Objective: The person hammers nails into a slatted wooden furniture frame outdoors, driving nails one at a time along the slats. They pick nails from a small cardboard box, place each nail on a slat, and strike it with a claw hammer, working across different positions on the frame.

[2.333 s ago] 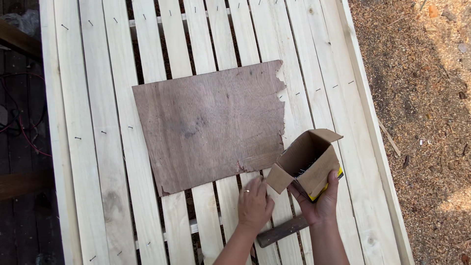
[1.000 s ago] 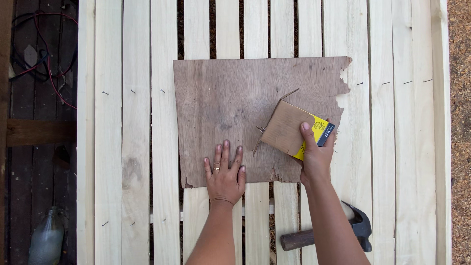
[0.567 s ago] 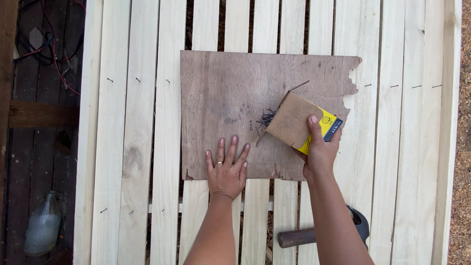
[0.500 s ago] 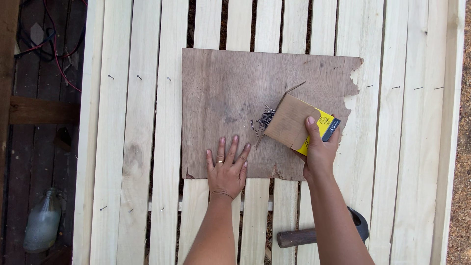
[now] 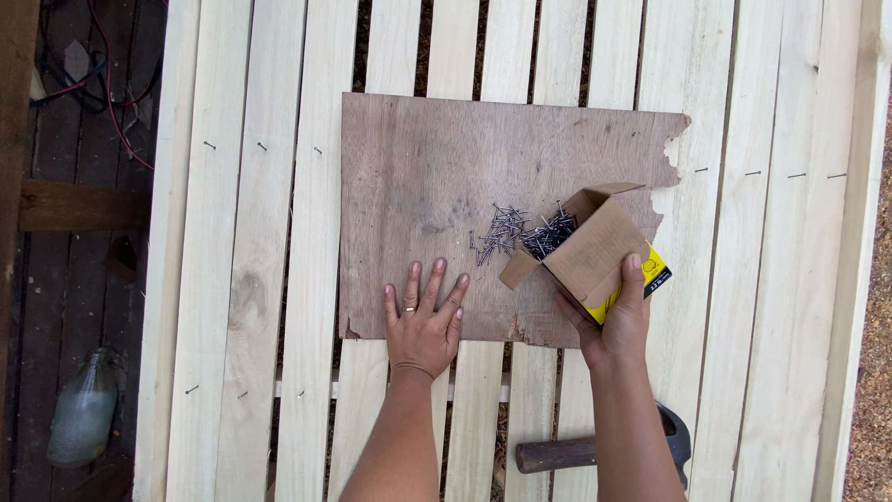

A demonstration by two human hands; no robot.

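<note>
Now right hand fingers wrap tipped box.

The right forearm hides the middle of the hammer; only its handle end and dark head show. Nails inside the cardboard box are partly covered by its flaps. The slatted surface runs off every edge

Open cardboard box tipped leftward over brown board; small nails spilled at mouth.
</note>
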